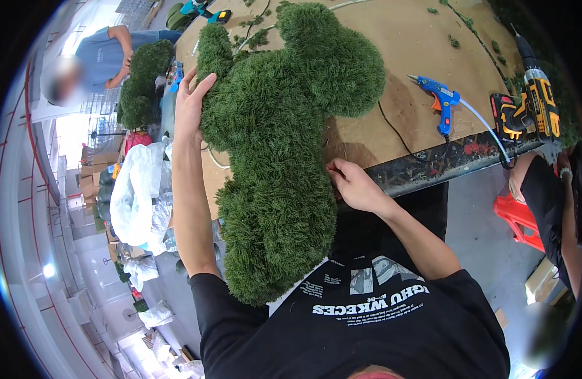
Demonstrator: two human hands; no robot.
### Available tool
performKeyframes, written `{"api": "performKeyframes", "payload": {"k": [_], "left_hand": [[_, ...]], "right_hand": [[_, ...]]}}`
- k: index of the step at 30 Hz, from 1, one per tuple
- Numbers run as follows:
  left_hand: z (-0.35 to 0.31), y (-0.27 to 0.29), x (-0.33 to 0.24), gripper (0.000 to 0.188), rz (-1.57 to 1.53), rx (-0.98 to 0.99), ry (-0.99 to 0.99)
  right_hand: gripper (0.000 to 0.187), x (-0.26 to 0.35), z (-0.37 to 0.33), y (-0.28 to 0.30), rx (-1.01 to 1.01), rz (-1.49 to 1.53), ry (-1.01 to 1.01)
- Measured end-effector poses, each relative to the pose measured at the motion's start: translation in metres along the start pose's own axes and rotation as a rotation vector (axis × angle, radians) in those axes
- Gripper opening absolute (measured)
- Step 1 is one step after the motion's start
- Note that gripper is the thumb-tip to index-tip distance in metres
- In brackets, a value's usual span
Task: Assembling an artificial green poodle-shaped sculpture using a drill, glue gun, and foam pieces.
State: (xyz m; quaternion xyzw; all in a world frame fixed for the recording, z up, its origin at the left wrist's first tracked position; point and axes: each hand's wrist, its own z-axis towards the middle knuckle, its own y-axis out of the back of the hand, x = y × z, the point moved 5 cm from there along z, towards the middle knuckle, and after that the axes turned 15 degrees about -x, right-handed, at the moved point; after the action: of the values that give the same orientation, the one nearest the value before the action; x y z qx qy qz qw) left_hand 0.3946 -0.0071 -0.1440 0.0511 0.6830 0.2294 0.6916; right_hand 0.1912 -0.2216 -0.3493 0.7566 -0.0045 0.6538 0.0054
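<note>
A large animal-shaped topiary figure (272, 126) covered in green artificial grass lies tilted across the table edge, its lower end against my shirt. My left hand (191, 107) holds its left side beside a short upright limb, thumb on the near face and fingers partly hidden behind. Close against the figure's right flank, my right hand (357, 186) is closed, thumb and forefinger pinched together at the greenery. Whatever those fingertips may hold is too small or hidden to make out.
On the brown table (392, 139) lie a blue glue gun (439, 101), a yellow-black cordless drill (540, 101) and loose green sprigs (454, 41). A teal power tool (206, 11) sits at the far left. Co-workers are at both sides. A red stool (518, 218) stands right.
</note>
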Motion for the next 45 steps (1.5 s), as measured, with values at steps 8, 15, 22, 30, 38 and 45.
{"api": "performKeyframes", "payload": {"k": [8,15,22,30,38,45], "left_hand": [[-0.003,0.005,0.002,0.07,-0.039,0.077,-0.013],[-0.016,0.006,-0.009,0.065,0.165,0.066,-0.139],[-0.047,-0.045,-0.096,0.062,0.445,0.266,-0.901],[-0.086,-0.177,-0.123,0.053,0.791,0.516,-1.325],[-0.035,-0.193,-0.088,0.042,0.69,0.834,-1.036],[-0.047,-0.195,-0.101,0.033,0.576,0.837,-0.884]], "right_hand": [[0.016,-0.004,-0.017,-0.036,0.214,0.153,-0.1],[0.023,0.005,-0.019,-0.015,0.214,0.096,-0.103],[0.026,0.004,-0.024,0.015,0.151,0.224,-0.11],[0.03,-0.009,-0.041,0.021,0.092,0.306,-0.177],[0.025,0.02,-0.042,0.055,0.004,0.224,-0.138],[0.019,0.102,-0.003,0.098,-0.26,0.077,0.317]]}}
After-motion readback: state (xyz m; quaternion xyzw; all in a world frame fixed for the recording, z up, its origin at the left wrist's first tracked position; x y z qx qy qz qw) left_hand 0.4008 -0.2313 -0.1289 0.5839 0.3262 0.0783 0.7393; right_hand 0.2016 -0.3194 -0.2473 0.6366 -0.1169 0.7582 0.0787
